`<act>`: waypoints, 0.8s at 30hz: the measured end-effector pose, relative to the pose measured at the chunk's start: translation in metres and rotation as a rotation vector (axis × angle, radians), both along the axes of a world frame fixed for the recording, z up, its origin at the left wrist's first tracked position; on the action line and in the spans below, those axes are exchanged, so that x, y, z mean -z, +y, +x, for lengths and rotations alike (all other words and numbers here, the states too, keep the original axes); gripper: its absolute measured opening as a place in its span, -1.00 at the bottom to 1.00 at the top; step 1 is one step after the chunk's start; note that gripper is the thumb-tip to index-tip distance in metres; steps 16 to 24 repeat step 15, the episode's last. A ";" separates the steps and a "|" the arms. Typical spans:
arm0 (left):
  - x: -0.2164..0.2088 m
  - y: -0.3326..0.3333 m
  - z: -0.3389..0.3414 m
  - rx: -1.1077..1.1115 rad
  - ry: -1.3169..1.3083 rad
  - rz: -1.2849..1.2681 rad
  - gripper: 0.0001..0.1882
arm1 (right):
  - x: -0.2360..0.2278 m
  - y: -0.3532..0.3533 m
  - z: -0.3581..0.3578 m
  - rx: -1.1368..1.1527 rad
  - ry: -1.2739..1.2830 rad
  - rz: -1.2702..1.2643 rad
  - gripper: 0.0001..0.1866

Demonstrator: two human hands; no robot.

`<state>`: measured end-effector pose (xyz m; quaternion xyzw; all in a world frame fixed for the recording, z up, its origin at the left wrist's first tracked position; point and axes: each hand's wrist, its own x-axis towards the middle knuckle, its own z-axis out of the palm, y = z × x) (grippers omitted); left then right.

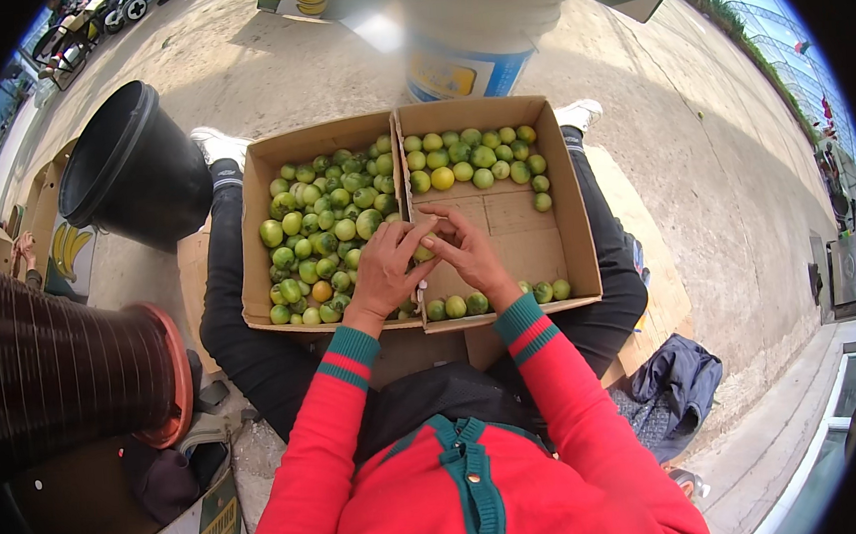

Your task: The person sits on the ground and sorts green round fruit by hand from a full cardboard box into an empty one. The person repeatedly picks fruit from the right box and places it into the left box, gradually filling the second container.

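Two open cardboard trays stand side by side between my legs. A loose heap of green tomatoes (322, 240) fills the left tray (254, 220). In the right tray (571, 207), green and yellowish tomatoes (481, 156) lie in rows along the far side, with a few more along the near side; bare cardboard shows in the middle. Above the wall where the trays meet, my left hand (385, 267) and my right hand (471, 256) come together with bent fingers around one green tomato (423, 253). The fingers partly hide it.
A black bucket (133, 168) stands beyond my left foot, and a white and blue bucket (468, 51) stands past the trays. At left are a large dark ribbed pot (66, 342) with a red rim and a banana carton (203, 531). A dark jacket (680, 388) lies at right.
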<state>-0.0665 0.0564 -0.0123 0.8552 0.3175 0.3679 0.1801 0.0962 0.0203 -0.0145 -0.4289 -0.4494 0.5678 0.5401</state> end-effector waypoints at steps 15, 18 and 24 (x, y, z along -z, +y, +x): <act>0.053 0.023 -0.035 -0.856 0.287 -0.434 -0.58 | 0.015 -0.026 0.038 -0.468 -1.468 -0.329 -0.51; 0.053 0.023 -0.035 -0.856 0.287 -0.434 -0.58 | 0.015 -0.026 0.038 -0.468 -1.468 -0.329 -0.51; 0.053 0.023 -0.035 -0.856 0.287 -0.434 -0.58 | 0.015 -0.026 0.038 -0.468 -1.468 -0.329 -0.51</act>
